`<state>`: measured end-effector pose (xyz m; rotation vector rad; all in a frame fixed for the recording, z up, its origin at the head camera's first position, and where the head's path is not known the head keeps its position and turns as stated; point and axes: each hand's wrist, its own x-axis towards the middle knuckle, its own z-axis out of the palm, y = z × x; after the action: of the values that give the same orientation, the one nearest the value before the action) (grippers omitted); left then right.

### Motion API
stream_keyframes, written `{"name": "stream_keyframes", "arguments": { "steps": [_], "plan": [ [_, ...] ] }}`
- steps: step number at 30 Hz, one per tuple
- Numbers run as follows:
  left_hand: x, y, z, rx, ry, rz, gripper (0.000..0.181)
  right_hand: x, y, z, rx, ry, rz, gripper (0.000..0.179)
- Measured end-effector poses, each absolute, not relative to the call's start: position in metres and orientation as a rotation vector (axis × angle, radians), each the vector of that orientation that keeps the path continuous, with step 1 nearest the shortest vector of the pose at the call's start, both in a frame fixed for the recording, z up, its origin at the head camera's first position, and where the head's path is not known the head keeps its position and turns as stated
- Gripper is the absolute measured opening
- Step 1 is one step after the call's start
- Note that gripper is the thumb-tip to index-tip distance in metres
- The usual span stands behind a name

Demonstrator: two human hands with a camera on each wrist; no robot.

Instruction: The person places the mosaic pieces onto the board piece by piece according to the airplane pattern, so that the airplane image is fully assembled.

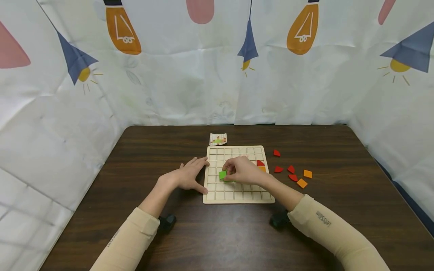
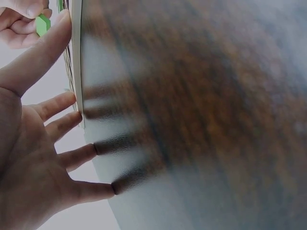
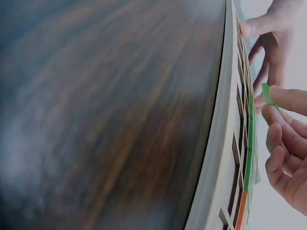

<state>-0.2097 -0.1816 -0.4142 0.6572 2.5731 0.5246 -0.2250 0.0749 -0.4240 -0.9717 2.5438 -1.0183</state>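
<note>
Between thumb and fingers, my right hand (image 1: 241, 170) pinches a green square tile (image 1: 222, 175) just above a pale wooden grid board (image 1: 217, 196). In the right wrist view the green tile (image 3: 267, 94) stands tilted, apart from the board, with a green strip and an orange piece set in the grid below. My left hand (image 1: 188, 175) lies with fingers spread at the board's left edge; thumb and some fingertips touch that edge, while other fingertips rest on the table. A red quarter-round piece (image 1: 260, 163) and an orange square (image 1: 262, 169) sit on the board's right side, partly behind my right wrist.
Right of the board lie several loose red quarter-round pieces (image 1: 278, 169) and two orange squares (image 1: 307, 173). A small pattern card (image 1: 218, 139) lies beyond the board's far edge. The dark wooden table (image 1: 230, 233) meets a printed white curtain (image 1: 190, 94) at the back.
</note>
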Motion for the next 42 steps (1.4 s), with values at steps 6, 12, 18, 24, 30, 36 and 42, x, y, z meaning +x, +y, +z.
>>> {"name": "stream_keyframes", "arguments": {
  "steps": [6, 12, 18, 24, 30, 36, 42],
  "plan": [
    [-0.21, -0.181, -0.414, 0.657, 2.574, 0.53, 0.099, -0.222, 0.067, -0.425, -0.96, 2.567, -0.967, 0.022],
    [-0.211, -0.181, -0.414, 0.652, 2.57, 0.525, 0.1, -0.22, 0.063, -0.427, -0.907, 2.612, -0.903, 0.023],
    [-0.21, -0.182, -0.414, 0.644, 2.574, 0.538, 0.1, -0.221, 0.059, -0.428, -0.903, 2.634, -0.858, 0.023],
    [-0.209, -0.182, -0.414, 0.652, 2.574, 0.546, 0.099, -0.22, 0.058, -0.428, -0.914, 2.639, -0.834, 0.022],
    [-0.209, -0.181, -0.414, 0.655, 2.58, 0.535, 0.101, -0.22, 0.058, -0.428, -0.918, 2.632, -0.827, 0.024],
    [-0.209, -0.181, -0.415, 0.662, 2.579, 0.537, 0.101, -0.219, 0.061, -0.428, -0.946, 2.628, -0.836, 0.026],
    [-0.209, -0.182, -0.415, 0.663, 2.578, 0.533, 0.1, -0.218, 0.069, -0.426, -0.973, 2.629, -0.856, 0.023]
  ]
}}
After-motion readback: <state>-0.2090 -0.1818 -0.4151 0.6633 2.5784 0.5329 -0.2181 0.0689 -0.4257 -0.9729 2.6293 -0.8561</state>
